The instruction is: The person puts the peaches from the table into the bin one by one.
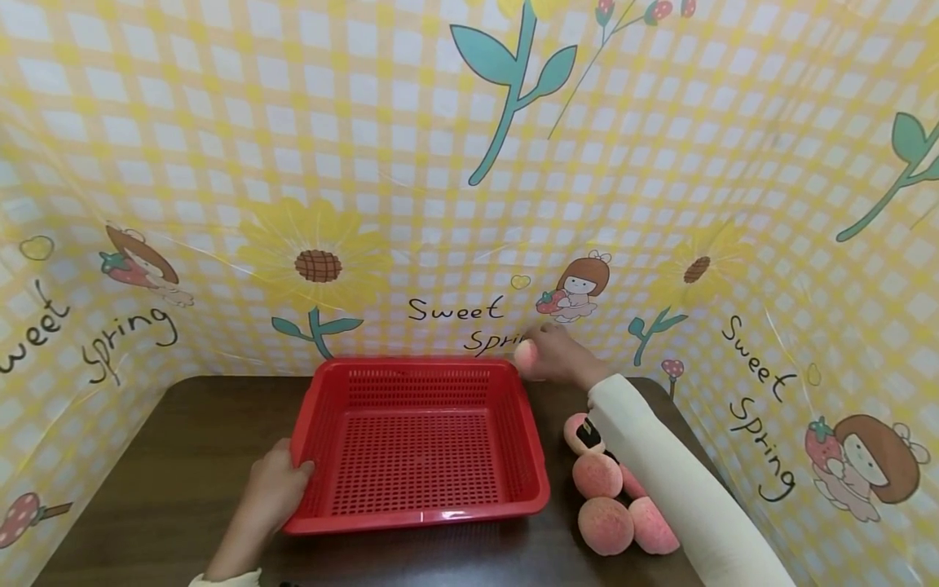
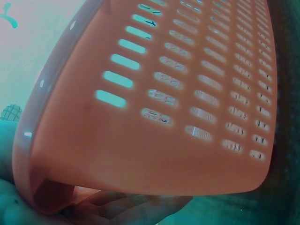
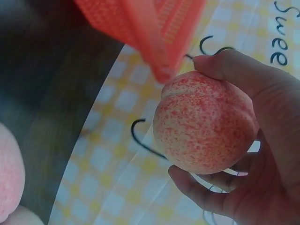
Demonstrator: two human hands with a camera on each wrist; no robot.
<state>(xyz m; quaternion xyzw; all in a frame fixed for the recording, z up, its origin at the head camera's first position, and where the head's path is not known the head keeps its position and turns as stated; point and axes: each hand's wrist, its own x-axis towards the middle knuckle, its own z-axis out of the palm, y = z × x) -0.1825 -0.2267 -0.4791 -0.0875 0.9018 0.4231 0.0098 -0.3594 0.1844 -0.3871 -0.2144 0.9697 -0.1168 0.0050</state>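
Observation:
A red plastic basket (image 1: 418,522) with slotted walls stands on the dark table, nothing inside it. My left hand (image 1: 276,487) grips its left rim, thumb over the edge; in the left wrist view fingers (image 2: 136,206) show beneath the basket wall (image 2: 117,154). Near the basket's far right corner, my right hand (image 1: 561,356) holds a pink speckled peach (image 3: 204,124) between thumb and fingers. Several more peaches (image 1: 606,526) lie grouped on the table right of the basket, partly hidden by my right forearm.
Yellow checked sheeting (image 1: 440,204) with printed flowers rises behind the table and along both sides. Brown tabletop (image 1: 183,456) shows left of the basket. My right sleeve (image 1: 675,473) reaches across above the peaches.

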